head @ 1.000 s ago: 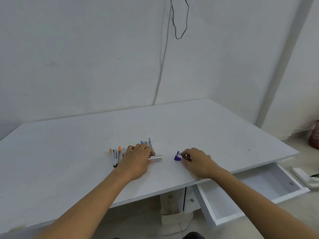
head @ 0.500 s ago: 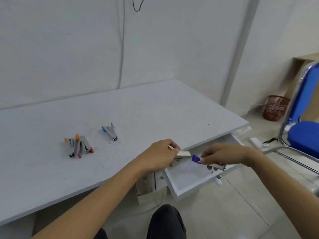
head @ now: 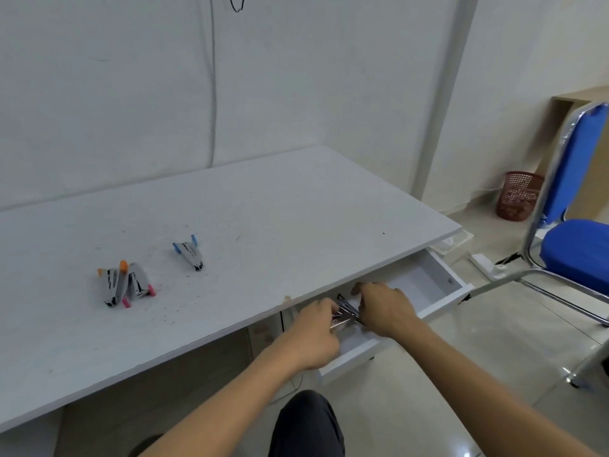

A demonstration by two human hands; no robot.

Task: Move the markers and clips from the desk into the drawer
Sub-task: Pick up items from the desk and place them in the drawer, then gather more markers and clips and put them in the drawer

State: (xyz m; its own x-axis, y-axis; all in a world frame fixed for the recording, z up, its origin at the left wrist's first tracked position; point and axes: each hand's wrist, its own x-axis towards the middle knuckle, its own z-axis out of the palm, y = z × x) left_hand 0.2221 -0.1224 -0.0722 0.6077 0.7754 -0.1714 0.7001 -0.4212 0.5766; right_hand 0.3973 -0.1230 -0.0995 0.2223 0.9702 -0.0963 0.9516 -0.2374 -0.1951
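Both hands are inside the open white drawer [head: 438, 300] under the desk's right end. My left hand [head: 314, 334] and my right hand [head: 384, 308] meet over silver metal clips [head: 344, 313], each still closed on one. On the white desk [head: 263, 225] a blue-tipped clip [head: 188, 252] lies alone. Further left sits a cluster of clips with orange and pink tips [head: 127, 285]. The purple tip seen earlier is hidden by my fingers.
A blue chair with a chrome frame [head: 573, 245] stands to the right of the drawer. A red mesh bin [head: 520, 199] sits by the wall behind it. A white power strip [head: 484, 262] lies on the floor. My knee [head: 306, 423] is below the desk edge.
Both hands lifted clips off the desk, swung right and dropped into the open drawer. The view turned right with them, so the remaining clips now sit at the left.
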